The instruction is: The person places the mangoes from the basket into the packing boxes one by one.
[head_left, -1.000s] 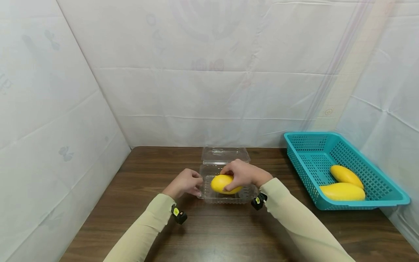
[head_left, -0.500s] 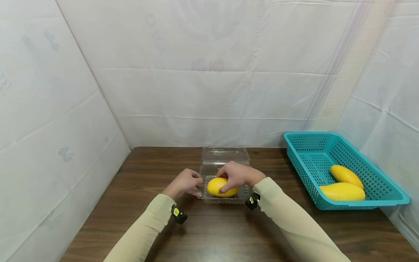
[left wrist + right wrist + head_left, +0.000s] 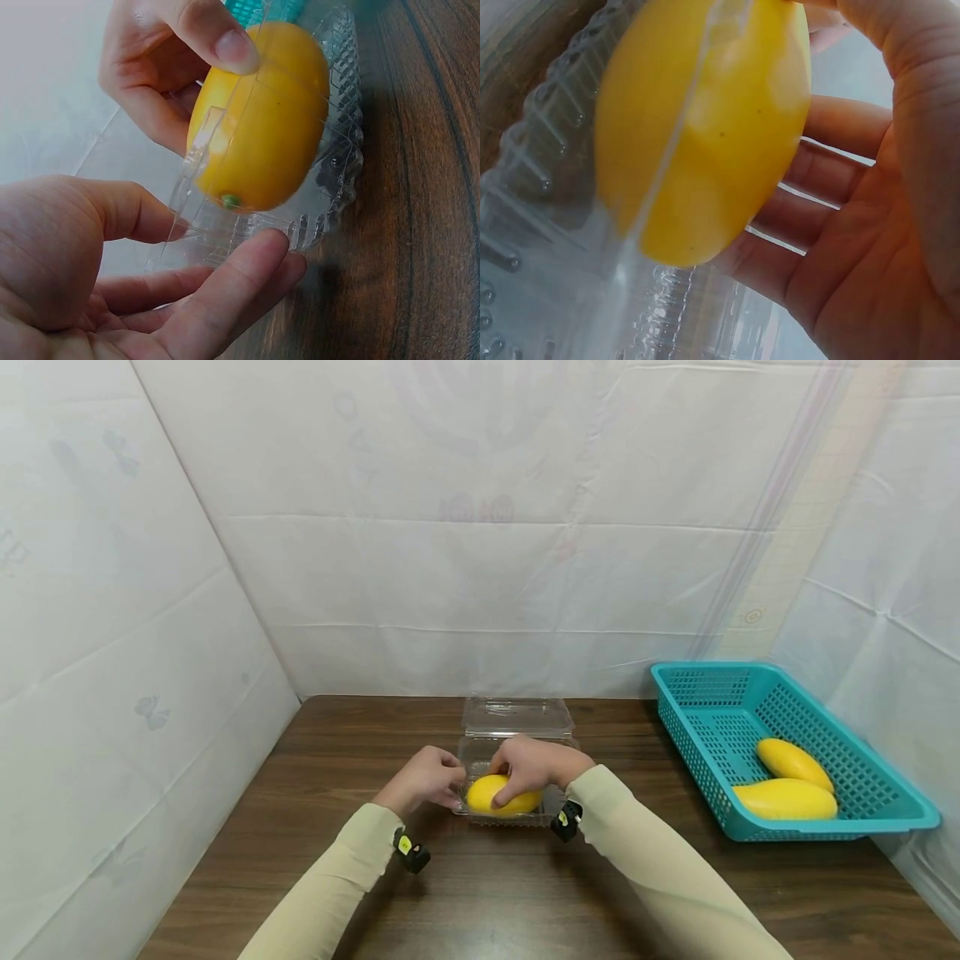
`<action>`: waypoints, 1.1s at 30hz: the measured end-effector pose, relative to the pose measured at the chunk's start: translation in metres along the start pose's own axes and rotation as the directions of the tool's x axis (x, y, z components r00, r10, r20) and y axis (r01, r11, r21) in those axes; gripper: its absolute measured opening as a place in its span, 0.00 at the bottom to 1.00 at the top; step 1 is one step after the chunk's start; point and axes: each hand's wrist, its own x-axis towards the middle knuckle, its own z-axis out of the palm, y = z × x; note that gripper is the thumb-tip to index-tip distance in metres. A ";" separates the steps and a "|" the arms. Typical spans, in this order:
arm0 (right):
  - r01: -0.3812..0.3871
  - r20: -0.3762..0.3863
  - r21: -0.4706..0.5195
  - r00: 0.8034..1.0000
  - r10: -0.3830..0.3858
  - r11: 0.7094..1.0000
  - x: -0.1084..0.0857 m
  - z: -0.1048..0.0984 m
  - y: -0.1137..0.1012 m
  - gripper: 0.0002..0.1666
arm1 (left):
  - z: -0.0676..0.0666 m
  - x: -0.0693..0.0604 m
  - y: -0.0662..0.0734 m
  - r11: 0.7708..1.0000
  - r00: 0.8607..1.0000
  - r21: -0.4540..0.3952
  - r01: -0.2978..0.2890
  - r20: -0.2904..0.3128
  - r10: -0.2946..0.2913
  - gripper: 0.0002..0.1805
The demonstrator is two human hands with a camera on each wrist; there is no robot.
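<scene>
In the head view a clear plastic clamshell container (image 3: 480,745) lies on the table with its lid (image 3: 517,717) folded back. My right hand (image 3: 528,762) grips a yellow mango (image 3: 483,795) low inside the container's near half. The left wrist view shows the mango's green stem end (image 3: 230,201) facing my left hand. With thumb and fingers my left hand (image 3: 426,777) pinches the container's left rim. Through the right wrist view, the fingers (image 3: 821,176) of my right hand curl along the mango's far side, while a plastic edge crosses in front of the fruit.
A teal perforated basket (image 3: 686,768) stands at the right of the brown wooden table (image 3: 480,893). Two more mangoes, one behind (image 3: 793,762) and one in front (image 3: 787,799), lie in it. White sheeting (image 3: 450,568) hangs behind and at both sides.
My right hand has moved left and toward me with the mango, lowering it into the container's near left part. The left hand stays at the rim.
</scene>
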 end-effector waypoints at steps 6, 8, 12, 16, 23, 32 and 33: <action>-0.030 0.020 0.007 0.999 0.030 1.000 0.003 0.003 0.001 0.17 | 0.001 0.000 0.000 1.000 1.000 0.001 -0.015 0.000 0.015 0.17; -0.043 0.026 0.010 0.999 0.043 0.999 0.004 0.003 0.002 0.17 | 0.001 0.000 0.000 1.000 1.000 -0.001 -0.015 0.003 0.015 0.17; -0.053 0.033 0.009 0.998 0.053 0.999 0.004 0.004 0.004 0.17 | 0.001 -0.001 0.001 1.000 1.000 -0.005 -0.014 0.005 0.014 0.18; -0.056 0.042 0.021 0.998 0.055 0.998 0.004 0.005 0.005 0.17 | 0.001 -0.002 0.002 1.000 1.000 -0.005 -0.015 0.004 0.015 0.18; -0.070 0.060 0.056 0.996 0.067 0.996 0.004 0.004 0.005 0.18 | 0.001 -0.003 0.002 1.000 1.000 -0.002 -0.009 0.004 0.009 0.18; -0.070 0.068 0.049 0.995 0.067 0.996 0.004 0.003 0.005 0.21 | 0.002 -0.004 0.003 1.000 1.000 0.003 -0.008 0.003 0.008 0.19; -0.070 0.067 0.045 0.995 0.067 0.997 0.004 0.003 0.006 0.22 | 0.002 -0.005 0.003 1.000 1.000 0.005 -0.009 0.002 0.009 0.19</action>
